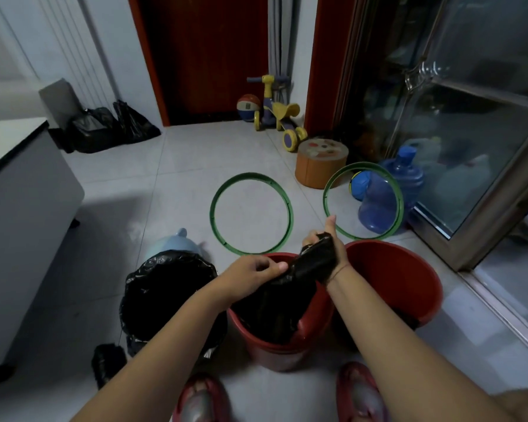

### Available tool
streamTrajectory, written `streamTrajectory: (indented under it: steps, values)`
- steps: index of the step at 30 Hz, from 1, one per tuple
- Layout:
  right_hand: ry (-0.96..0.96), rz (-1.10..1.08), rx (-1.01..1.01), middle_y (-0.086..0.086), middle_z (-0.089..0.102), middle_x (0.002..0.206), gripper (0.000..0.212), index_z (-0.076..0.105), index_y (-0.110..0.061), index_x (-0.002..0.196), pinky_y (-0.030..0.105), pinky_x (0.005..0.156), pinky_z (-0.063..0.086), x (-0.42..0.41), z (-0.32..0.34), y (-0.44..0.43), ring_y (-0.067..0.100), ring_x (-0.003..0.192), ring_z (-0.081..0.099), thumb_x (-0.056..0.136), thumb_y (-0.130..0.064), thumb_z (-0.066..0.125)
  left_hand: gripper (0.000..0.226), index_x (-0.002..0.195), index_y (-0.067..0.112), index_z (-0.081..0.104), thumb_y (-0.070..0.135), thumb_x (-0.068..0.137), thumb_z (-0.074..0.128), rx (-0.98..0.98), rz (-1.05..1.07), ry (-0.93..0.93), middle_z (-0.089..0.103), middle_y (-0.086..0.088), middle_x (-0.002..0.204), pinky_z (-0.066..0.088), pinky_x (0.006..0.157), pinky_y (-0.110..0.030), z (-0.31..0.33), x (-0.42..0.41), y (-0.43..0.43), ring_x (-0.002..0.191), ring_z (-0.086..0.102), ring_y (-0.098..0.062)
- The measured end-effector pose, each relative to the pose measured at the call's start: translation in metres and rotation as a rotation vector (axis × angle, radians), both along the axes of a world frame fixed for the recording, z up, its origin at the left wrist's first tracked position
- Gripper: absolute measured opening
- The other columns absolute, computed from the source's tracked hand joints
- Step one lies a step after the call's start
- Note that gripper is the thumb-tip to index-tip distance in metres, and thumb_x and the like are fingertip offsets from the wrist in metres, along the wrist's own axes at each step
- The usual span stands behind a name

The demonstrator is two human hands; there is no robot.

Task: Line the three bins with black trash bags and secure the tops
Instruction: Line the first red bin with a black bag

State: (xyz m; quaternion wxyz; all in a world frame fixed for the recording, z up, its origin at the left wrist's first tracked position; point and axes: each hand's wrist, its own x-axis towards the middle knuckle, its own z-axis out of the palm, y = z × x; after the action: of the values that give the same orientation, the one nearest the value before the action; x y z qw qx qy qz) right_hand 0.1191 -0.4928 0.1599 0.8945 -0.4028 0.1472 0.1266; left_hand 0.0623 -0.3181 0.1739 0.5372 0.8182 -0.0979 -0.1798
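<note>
Both hands, left (253,274) and right (329,248), are pinched shut on the bunched top of a black trash bag (290,287) held over the middle red bin (314,333), probably to open its mouth, with the green rings (214,205) parked on the floor for clamping later.

Pale tiled floor (195,166); dark red door (208,56) in white walls; white cabinet (19,214) left; glass-fronted cabinet (470,132) right; dim light.
</note>
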Motion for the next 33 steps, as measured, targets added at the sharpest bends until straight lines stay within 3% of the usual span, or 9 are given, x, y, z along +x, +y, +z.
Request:
streamTrajectory:
  steps: [1,3,6,9,12,19,25,29,33]
  values:
    - [0.004,0.03,0.017,0.0,0.044,0.039,0.075,0.046,-0.018,0.039,0.02,0.054,0.035,0.001,0.0,-0.002,0.014,0.037,0.046,0.088,-0.069,0.022,0.029,0.068,0.018,0.067,0.037,0.089,0.061,-0.071,0.028,0.044,0.065,-0.002,0.068,0.048,0.065,-0.024,-0.004,-0.002,-0.003,0.063,0.059,-0.012]
    - [0.057,-0.035,-0.197,0.008,0.061,0.068,0.068,0.062,-0.013,0.071,0.028,0.071,0.049,-0.002,0.002,-0.007,0.021,0.067,0.061,0.089,-0.068,0.025,0.03,0.077,0.003,0.067,0.03,0.091,0.061,-0.244,0.161,0.109,0.062,-0.011,0.073,0.044,0.069,-0.026,-0.01,-0.007,-0.011,0.069,0.056,-0.018]
    - [0.063,-0.377,-0.537,0.001,0.055,0.087,0.057,0.054,-0.015,0.106,0.03,0.071,0.043,-0.019,0.003,-0.021,0.015,0.08,0.053,0.091,-0.063,0.028,0.03,0.088,-0.002,0.064,0.027,0.092,0.058,-0.427,0.378,0.118,0.066,-0.014,0.08,0.049,0.073,-0.027,-0.015,-0.01,-0.02,0.075,0.061,-0.02]
    - [-0.148,-0.622,-0.693,-0.004,0.056,0.081,0.055,0.052,-0.022,0.091,0.025,0.067,0.042,-0.06,0.006,-0.017,0.01,0.072,0.053,0.078,-0.073,0.038,0.038,0.096,-0.009,0.063,0.029,0.093,0.057,-0.521,0.476,0.121,0.067,-0.016,0.08,0.052,0.069,-0.028,-0.016,-0.012,-0.029,0.073,0.064,-0.023]
    - [-0.306,-0.386,-0.802,-0.006,0.06,0.075,0.056,0.052,-0.026,0.079,0.015,0.063,0.043,-0.098,-0.001,0.016,0.0,0.067,0.057,0.067,-0.08,0.047,0.037,0.096,-0.004,0.067,0.031,0.093,0.055,-0.634,0.444,0.172,0.075,-0.012,0.083,0.055,0.063,-0.023,-0.014,-0.017,-0.039,0.075,0.071,-0.019]
    - [-0.295,-0.309,-0.828,-0.006,0.061,0.062,0.042,0.056,-0.015,0.069,0.007,0.052,0.04,-0.091,-0.007,0.032,-0.005,0.054,0.055,0.077,-0.055,0.064,0.048,0.088,0.009,0.07,0.054,0.075,0.061,-0.701,0.33,0.26,0.072,-0.012,0.083,0.056,0.061,-0.027,-0.009,-0.026,-0.058,0.074,0.07,-0.02]
    - [-0.329,-0.245,-0.765,-0.007,0.058,0.052,0.039,0.057,-0.017,0.058,0.024,0.057,0.044,-0.081,-0.007,0.027,0.004,0.054,0.053,0.082,-0.048,0.063,0.052,0.085,0.016,0.076,0.062,0.065,0.061,-0.703,0.396,0.279,0.075,-0.013,0.092,0.057,0.067,-0.029,-0.009,-0.023,-0.063,0.084,0.073,-0.023]
    - [-0.226,-0.198,-0.632,0.012,0.071,0.073,0.037,0.066,-0.007,0.07,0.038,0.073,0.053,-0.075,-0.011,0.021,0.022,0.073,0.066,0.085,-0.041,0.064,0.054,0.099,0.008,0.071,0.054,0.071,0.06,-0.795,0.432,0.314,0.075,-0.015,0.095,0.057,0.067,-0.029,-0.007,-0.022,-0.062,0.085,0.073,-0.025]
    - [-0.109,-0.272,-0.462,0.005,0.075,0.077,0.029,0.069,-0.01,0.08,0.03,0.066,0.057,-0.066,-0.014,-0.003,0.02,0.076,0.072,0.089,-0.036,0.06,0.055,0.113,0.005,0.066,0.052,0.09,0.047,-0.877,0.533,0.393,0.073,-0.018,0.106,0.057,0.068,-0.03,-0.011,-0.015,-0.041,0.095,0.071,-0.028]
